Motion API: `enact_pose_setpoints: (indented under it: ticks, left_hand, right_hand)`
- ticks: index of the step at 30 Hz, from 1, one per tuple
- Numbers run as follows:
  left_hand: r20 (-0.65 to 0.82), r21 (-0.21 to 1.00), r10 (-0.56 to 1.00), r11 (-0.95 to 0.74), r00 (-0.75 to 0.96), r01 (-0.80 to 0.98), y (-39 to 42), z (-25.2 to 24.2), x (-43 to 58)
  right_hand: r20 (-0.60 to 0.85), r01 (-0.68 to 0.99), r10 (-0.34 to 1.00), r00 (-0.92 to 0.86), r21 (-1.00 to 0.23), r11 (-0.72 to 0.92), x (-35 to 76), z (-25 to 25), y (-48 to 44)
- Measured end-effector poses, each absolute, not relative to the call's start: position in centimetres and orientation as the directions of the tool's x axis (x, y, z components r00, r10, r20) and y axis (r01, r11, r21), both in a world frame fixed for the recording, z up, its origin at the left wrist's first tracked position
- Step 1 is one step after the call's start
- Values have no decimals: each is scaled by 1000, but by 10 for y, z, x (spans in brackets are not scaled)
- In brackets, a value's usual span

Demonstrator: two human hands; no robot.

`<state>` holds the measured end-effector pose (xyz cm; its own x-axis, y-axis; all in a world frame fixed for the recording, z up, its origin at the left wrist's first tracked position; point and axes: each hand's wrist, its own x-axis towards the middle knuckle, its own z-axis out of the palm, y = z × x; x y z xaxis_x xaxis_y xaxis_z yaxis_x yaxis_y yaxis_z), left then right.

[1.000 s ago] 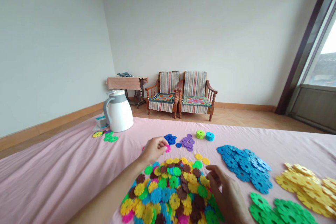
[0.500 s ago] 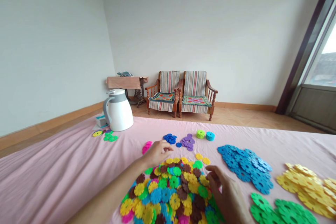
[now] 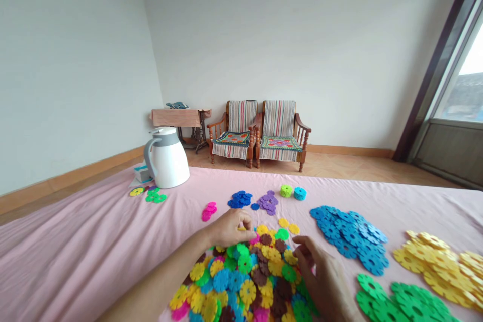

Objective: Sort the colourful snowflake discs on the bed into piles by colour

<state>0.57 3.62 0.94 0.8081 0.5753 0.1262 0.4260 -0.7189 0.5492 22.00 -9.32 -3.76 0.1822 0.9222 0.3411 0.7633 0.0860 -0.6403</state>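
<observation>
A heap of mixed flower-shaped plastic discs (image 3: 247, 292) in yellow, green, brown, blue and pink lies in front of me. My left hand (image 3: 232, 227) is over its far left edge, fingers bent and thumb apart from them. A pink disc (image 3: 255, 239) shows beside the thumb tip. At the heap's right edge is my right hand (image 3: 320, 271), its fingers curved and apart, close to a yellow disc (image 3: 290, 256). I see nothing held in either hand, though the palms are hidden.
Sorted piles of blue discs (image 3: 349, 234), yellow discs (image 3: 433, 261) and green discs (image 3: 403, 302) lie to the right. Small groups of pink (image 3: 209, 211), dark blue (image 3: 240, 199) and purple discs (image 3: 267, 203) lie beyond the heap. A white jug (image 3: 171, 161) stands back left.
My left hand has come down and slightly right onto the heap's far edge. A pink disc now shows by its thumb. My right hand has hardly moved.
</observation>
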Motion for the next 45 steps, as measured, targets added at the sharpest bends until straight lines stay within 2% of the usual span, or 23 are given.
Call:
enact_pose_setpoints:
  ticks: [4, 7, 10, 14, 18, 23, 26, 31, 37, 40, 45]
  left_hand:
    - [66, 638, 636, -619, 769, 458, 34, 10, 4]
    - [83, 646, 669, -601, 739, 471, 36, 6, 7]
    - [71, 617, 678, -606, 731, 502, 40, 2, 9]
    - [29, 511, 624, -681, 781, 525, 46, -2, 14]
    - [70, 419, 608, -738, 791, 530, 45, -3, 23]
    - [102, 432, 636, -721, 765, 542, 38, -3, 23]
    - [122, 463, 718, -651, 685, 601, 42, -4, 12]
    - [205, 493, 878, -475, 433, 729, 68, -8, -26]
    - [328, 490, 926, -335, 186, 805, 83, -8, -56]
    - [355, 489, 905, -393, 234, 778, 72, -6, -46]
    - [197, 525, 816, -556, 543, 645, 42, -1, -3]
  right_hand:
    - [332, 764, 925, 185, -641, 77, 220, -37, -94]
    - [338, 765, 922, 188, -639, 79, 222, -39, -94]
    - [355, 756, 919, 171, -646, 109, 222, -41, -93]
    - [368, 752, 915, 166, -647, 124, 222, -43, -93]
    - [379, 756, 910, 166, -642, 129, 222, -42, -92]
    - [372, 753, 912, 175, -647, 120, 221, -39, -93]
    - [346, 759, 921, 178, -644, 95, 220, -37, -94]
    - [322, 765, 930, 176, -640, 77, 219, -35, -95]
    - [317, 752, 931, 181, -655, 77, 221, -34, -93]
    - [343, 740, 922, 180, -665, 103, 221, -35, -93]
    - [368, 742, 915, 167, -657, 129, 221, -37, -92]
